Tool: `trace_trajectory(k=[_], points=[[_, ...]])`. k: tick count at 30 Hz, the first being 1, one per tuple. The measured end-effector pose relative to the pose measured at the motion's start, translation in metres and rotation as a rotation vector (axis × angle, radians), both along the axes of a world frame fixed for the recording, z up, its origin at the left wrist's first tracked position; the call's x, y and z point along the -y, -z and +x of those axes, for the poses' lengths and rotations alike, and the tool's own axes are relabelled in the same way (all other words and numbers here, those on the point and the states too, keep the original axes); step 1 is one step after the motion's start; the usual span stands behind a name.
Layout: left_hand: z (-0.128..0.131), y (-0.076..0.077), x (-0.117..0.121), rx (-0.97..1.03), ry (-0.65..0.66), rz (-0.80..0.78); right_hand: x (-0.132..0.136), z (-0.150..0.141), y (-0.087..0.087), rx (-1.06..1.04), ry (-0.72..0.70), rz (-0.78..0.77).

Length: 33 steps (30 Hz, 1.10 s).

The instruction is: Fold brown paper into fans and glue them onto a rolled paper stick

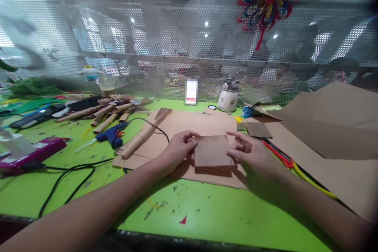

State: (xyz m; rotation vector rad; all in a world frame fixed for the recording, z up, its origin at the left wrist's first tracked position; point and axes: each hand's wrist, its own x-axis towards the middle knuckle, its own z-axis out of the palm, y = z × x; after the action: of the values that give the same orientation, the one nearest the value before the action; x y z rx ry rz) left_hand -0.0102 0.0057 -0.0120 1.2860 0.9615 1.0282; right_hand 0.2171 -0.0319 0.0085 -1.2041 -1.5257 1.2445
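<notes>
A small rectangular piece of brown kraft paper is held between my two hands, slightly raised over a larger kraft sheet on the table. My left hand pinches its left edge between thumb and fingers. At the right edge, the thumb and fingers of my right hand close on the paper. Left of the hands lies a rolled paper tube with a fringed end. A blue glue gun rests beyond it on the green tabletop.
Several paper rolls lie at the left, near a purple power strip and its black cable. Red-handled scissors and big kraft sheets are at the right. A white bottle stands behind, before a perforated metal screen.
</notes>
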Motion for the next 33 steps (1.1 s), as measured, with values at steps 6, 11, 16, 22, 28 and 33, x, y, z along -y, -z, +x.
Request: trace_trajectory(k=[6, 11, 16, 22, 28, 33], points=[[0.001, 0.001, 0.001, -0.058, 0.048, 0.019, -0.004, 0.002, 0.001, 0.055, 0.025, -0.034], [0.002, 0.002, 0.004, -0.113, 0.159, 0.034, -0.011, 0.005, 0.011, 0.059, 0.079, -0.004], [0.003, 0.003, 0.005, -0.297, 0.130, 0.145, -0.010, 0.004, 0.021, 0.179, 0.072, 0.022], [0.000, -0.001, 0.000, -0.723, 0.049, 0.553, -0.011, 0.001, 0.015, 0.416, 0.076, 0.322], [0.005, 0.003, -0.004, -0.899, 0.210, 0.750, -0.018, 0.000, 0.023, 0.502, 0.020, 0.469], [0.009, 0.001, -0.004, -0.890, 0.174, 0.752, -0.017, 0.003, 0.027, 0.487, 0.020, 0.475]])
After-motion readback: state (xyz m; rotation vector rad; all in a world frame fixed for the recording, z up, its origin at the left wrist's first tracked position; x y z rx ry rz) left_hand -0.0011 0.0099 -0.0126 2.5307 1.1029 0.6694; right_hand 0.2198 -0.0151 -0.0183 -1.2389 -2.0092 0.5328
